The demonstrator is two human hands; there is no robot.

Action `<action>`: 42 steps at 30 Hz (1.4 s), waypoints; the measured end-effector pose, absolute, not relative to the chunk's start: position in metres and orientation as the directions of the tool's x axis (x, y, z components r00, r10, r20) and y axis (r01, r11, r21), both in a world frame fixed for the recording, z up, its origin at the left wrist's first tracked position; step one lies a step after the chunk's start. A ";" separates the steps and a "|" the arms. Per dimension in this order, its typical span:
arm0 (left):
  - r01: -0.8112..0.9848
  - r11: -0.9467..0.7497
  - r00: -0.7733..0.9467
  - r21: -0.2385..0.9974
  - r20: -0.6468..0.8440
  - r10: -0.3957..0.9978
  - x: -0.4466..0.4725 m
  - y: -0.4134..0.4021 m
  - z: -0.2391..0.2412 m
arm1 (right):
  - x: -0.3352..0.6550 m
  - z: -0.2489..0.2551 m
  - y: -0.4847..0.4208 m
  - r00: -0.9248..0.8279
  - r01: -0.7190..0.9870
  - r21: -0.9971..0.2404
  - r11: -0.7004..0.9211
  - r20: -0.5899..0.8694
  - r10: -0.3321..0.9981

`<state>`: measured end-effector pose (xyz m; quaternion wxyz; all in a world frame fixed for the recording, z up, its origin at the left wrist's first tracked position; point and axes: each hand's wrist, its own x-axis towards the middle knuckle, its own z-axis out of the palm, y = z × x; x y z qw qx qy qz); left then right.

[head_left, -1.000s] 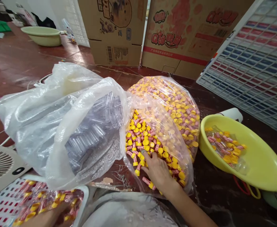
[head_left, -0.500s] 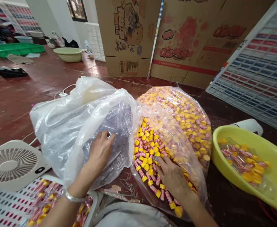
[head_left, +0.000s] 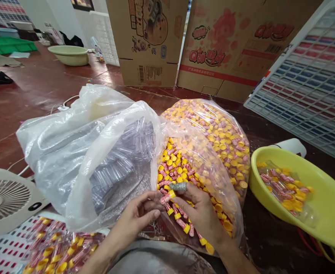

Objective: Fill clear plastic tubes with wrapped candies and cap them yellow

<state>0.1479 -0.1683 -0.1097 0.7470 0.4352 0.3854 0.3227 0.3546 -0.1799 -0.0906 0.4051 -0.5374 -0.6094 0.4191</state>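
In my right hand [head_left: 200, 207], thumb and fingers pinch a small red-and-white patterned tube with a yellow cap [head_left: 167, 197]. A grey-green wrap [head_left: 178, 186] covers one fingertip of that hand. Just left of it is my left hand [head_left: 138, 213], its fingers curled; something see-through seems to lie at its fingertips, too faint to name. Behind the left hand a white plastic bag [head_left: 84, 160] gapes open, full of clear plastic tubes [head_left: 113, 167]. Under and behind the right hand, a clear bag [head_left: 213, 152] holds many yellow-capped tubes [head_left: 181, 167].
At right stands a yellow basin [head_left: 324, 201] with filled clear tubes in it. A white perforated basket [head_left: 1, 247] at lower left holds packed pieces, beside a fan [head_left: 10, 201]. Cardboard boxes [head_left: 150, 72] and a white rack [head_left: 304, 83] rise behind.
My left hand has left the mouth of the white bag and come down right, close to the right hand. The right hand has lifted a yellow-capped tube from the pile. The view has shifted slightly.
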 end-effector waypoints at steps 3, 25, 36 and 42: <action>-0.206 0.442 0.522 0.873 -0.284 0.804 0.156 -0.175 -0.108 | 0.350 -0.085 -0.182 -0.215 0.456 -0.871 0.184 0.093 0.972; 0.974 -0.034 0.051 0.224 -0.069 0.996 0.138 -0.102 -0.127 | 0.385 -0.116 -0.178 -0.317 0.927 -0.188 0.325 0.072 0.946; 0.734 -0.121 0.123 0.668 0.045 0.991 0.132 -0.135 -0.129 | 0.371 -0.107 -0.173 -0.107 0.819 -0.513 0.255 0.300 0.948; 0.270 0.065 0.402 0.961 -0.173 0.899 0.138 -0.170 -0.104 | 0.364 -0.066 -0.170 -0.208 0.596 -0.717 0.361 0.296 0.932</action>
